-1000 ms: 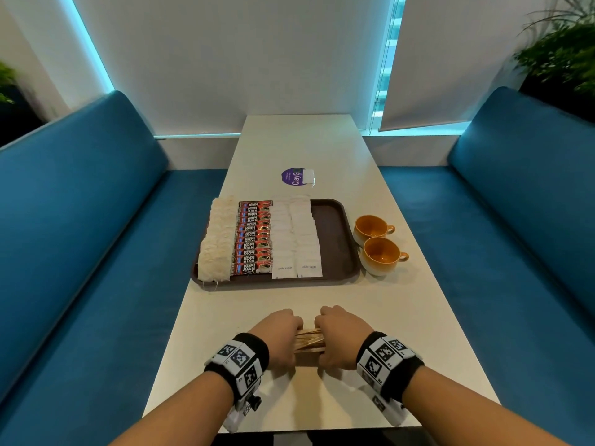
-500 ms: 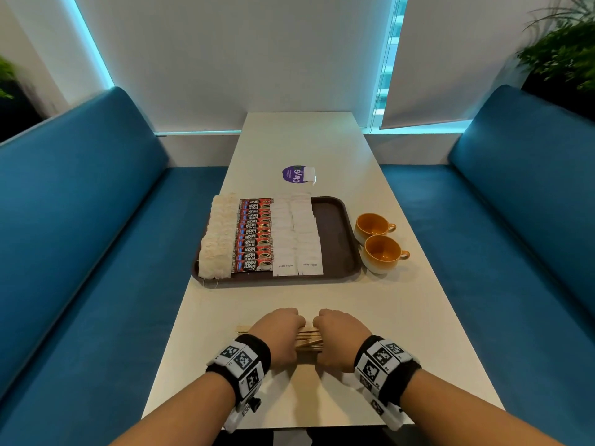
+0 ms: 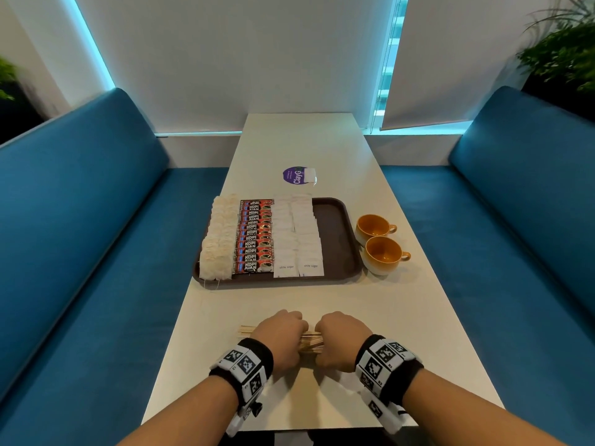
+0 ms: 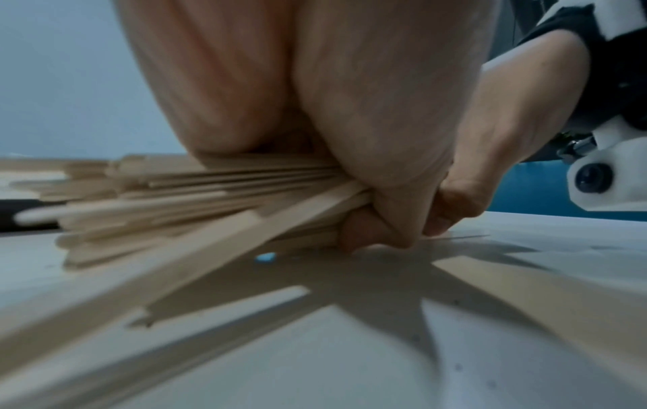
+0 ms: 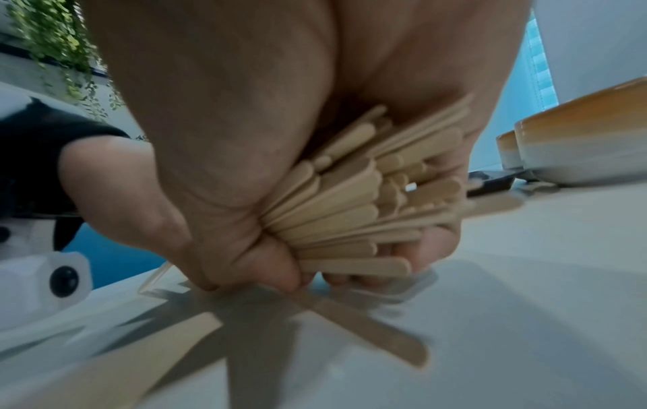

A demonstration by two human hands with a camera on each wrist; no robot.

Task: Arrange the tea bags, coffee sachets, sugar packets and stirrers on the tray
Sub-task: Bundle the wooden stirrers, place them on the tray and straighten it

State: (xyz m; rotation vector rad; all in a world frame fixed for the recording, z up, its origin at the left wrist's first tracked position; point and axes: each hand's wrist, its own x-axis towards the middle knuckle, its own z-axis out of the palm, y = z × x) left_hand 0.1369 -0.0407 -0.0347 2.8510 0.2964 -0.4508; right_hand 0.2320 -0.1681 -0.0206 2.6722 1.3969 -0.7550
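Both hands clench one bundle of wooden stirrers (image 3: pixel 311 344) low over the near end of the tabletop (image 3: pixel 402 317): the left hand (image 3: pixel 280 336) grasps its left part, the right hand (image 3: pixel 341 338) its right part. On the brown tray (image 3: pixel 335 233), mid-table, lie rows of tea bags (image 3: pixel 219 239), Kopi Juan coffee sachets (image 3: pixel 256 236) and white sugar packets (image 3: pixel 297 236). Two orange cups (image 3: pixel 381 244) stand just beside the tray's right edge.
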